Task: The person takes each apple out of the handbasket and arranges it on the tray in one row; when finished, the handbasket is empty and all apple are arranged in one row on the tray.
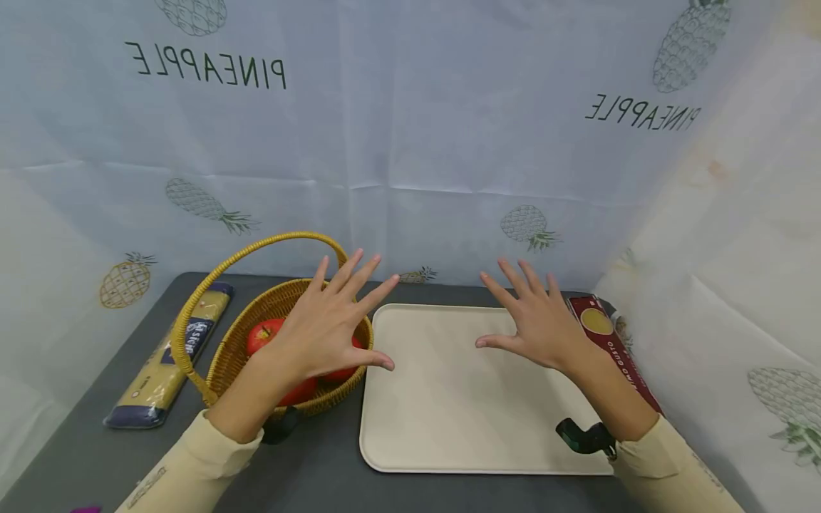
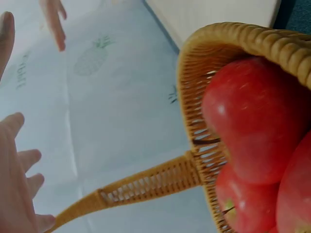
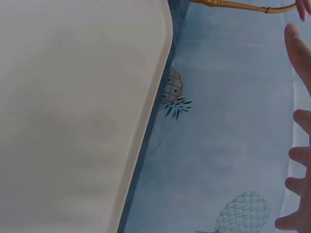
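A: A pale blue-white fabric curtain (image 1: 436,128) printed with line-drawn pineapples fills the upper half of the frame, above a flat, dark grey tabletop (image 1: 308,463). What sits there?

B: Lower left of centre, a round golden-brown wicker basket (image 1: 282,298) stands upright, its arched handle (image 1: 298,235) raised. Upright, its deep wall likely keeps at least 3 glossy red apples (image 1: 263,333) from rolling.

A: And the cream rectangular tray (image 1: 430,413)?

B: Lower centre to lower right, lying flat just beside the basket, probably so both fall within easy reach.

A: How are the hands?

B: All 2 are loose, grasping nothing. The bare left hand (image 1: 327,324) fans its fingers over the basket, left of centre; the bare right hand (image 1: 535,320) does likewise over the tray, right of centre. I see no contact.

A: What about the edges?

B: A long yellow packet with dark blue ends (image 1: 157,377) lies at lower left, and a long dark red packet (image 1: 609,342) at the right, partly behind the right forearm. Perhaps they're set aside so basket and tray share the middle.
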A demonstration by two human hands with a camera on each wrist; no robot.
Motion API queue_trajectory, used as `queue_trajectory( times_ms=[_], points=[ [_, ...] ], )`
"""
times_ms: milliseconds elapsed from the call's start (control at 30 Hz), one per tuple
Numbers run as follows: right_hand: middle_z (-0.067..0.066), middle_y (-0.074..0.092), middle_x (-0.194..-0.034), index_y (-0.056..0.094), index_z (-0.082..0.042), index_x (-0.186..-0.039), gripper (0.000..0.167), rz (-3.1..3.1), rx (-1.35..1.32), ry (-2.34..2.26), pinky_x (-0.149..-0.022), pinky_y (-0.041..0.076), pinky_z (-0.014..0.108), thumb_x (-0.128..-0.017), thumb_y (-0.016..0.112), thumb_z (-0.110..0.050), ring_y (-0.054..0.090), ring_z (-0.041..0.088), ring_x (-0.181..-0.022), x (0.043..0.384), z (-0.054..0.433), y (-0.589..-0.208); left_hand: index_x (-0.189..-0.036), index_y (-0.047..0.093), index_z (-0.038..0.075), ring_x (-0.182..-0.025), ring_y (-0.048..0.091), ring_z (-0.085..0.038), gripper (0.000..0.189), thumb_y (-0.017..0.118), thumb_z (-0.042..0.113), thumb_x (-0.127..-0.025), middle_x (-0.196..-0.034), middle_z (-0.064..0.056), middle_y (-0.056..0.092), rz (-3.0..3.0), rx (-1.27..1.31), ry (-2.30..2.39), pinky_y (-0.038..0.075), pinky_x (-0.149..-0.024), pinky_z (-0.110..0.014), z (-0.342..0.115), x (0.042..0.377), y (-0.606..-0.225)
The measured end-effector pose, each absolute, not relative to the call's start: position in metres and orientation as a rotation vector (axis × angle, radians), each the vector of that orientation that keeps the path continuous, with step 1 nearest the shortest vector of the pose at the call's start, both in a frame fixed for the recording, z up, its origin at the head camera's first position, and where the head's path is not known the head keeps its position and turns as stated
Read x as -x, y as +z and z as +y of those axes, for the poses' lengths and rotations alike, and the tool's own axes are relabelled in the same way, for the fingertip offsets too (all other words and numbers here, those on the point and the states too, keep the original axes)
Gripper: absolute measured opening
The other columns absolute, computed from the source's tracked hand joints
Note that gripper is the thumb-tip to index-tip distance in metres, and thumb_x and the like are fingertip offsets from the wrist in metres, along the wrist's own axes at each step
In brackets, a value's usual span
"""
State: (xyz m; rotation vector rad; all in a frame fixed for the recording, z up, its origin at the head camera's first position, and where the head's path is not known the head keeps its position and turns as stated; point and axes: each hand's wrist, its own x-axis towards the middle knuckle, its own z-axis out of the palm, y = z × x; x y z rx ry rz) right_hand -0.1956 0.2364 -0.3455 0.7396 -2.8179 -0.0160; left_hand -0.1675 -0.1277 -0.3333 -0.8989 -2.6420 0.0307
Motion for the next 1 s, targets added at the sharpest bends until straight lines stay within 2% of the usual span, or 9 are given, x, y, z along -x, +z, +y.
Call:
queue_trajectory(
  times_ms=[67, 200, 367, 600, 767, 1000],
  points=[
    [0.013, 0.023, -0.171, 0.028, -0.03, -0.163, 0.107, -2.773, -0.784, -0.02, -0.117, 0.025, 0.083, -0.077, 0.067, -0.08, 0.022, 0.046, -0.156, 0.197, 0.234, -0.342, -0.165, 0.015, 0.035, -0.162, 0.011, -0.033, 0.117, 0.047, 0.098, -0.072, -0.173, -0.008, 0.017, -2.626, 0.888, 0.025, 0.016, -0.13, -0.07, -0.131, 0.164, -0.329],
    [0.012, 0.026, -0.17, 0.028, -0.032, -0.162, 0.104, -2.737, -0.839, -0.01, -0.119, 0.027, 0.08, -0.078, 0.066, -0.081, 0.025, 0.044, -0.156, 0.201, 0.227, -0.334, -0.165, 0.017, 0.035, -0.161, 0.016, -0.032, 0.116, 0.045, 0.099, -0.072, -0.172, -0.009, 0.022, -2.585, 0.871, 0.016, 0.018, -0.13, -0.068, -0.136, 0.156, -0.323],
    [0.011, 0.026, -0.17, 0.029, -0.032, -0.162, 0.104, -2.76, -0.862, 0.026, -0.12, 0.027, 0.078, -0.078, 0.068, -0.079, 0.026, 0.043, -0.156, 0.201, 0.219, -0.329, -0.165, 0.018, 0.034, -0.161, 0.017, -0.033, 0.115, 0.037, 0.101, -0.073, -0.172, -0.009, 0.02, -2.544, 0.885, -0.014, 0.018, -0.13, -0.068, -0.139, 0.151, -0.318],
    [0.011, 0.025, -0.17, 0.027, -0.031, -0.163, 0.102, -2.781, -0.945, 0.095, -0.123, 0.029, 0.074, -0.081, 0.069, -0.075, 0.026, 0.041, -0.156, 0.204, 0.211, -0.33, -0.164, 0.02, 0.034, -0.161, 0.018, -0.033, 0.113, 0.034, 0.101, -0.074, -0.173, -0.008, 0.017, -2.521, 0.875, -0.041, 0.021, -0.13, -0.067, -0.146, 0.139, -0.308],
    [0.009, 0.026, -0.17, 0.026, -0.032, -0.163, 0.102, -2.78, -1.037, 0.174, -0.12, 0.035, 0.072, -0.081, 0.071, -0.072, 0.03, 0.04, -0.155, 0.21, 0.201, -0.32, -0.164, 0.022, 0.033, -0.16, 0.02, -0.034, 0.113, 0.035, 0.1, -0.074, -0.173, -0.008, 0.018, -2.48, 0.854, -0.073, 0.022, -0.129, -0.068, -0.155, 0.128, -0.292],
    [0.002, 0.023, -0.171, 0.021, -0.039, -0.163, 0.101, -2.788, -1.153, 0.308, -0.121, 0.039, 0.067, -0.082, 0.074, -0.069, 0.031, 0.034, -0.156, 0.217, 0.182, -0.308, -0.161, 0.035, 0.026, -0.155, 0.026, -0.037, 0.11, 0.033, 0.098, -0.077, -0.169, -0.012, 0.027, -2.381, 0.816, -0.147, 0.027, -0.124, -0.071, -0.171, 0.112, -0.275]
  ],
)
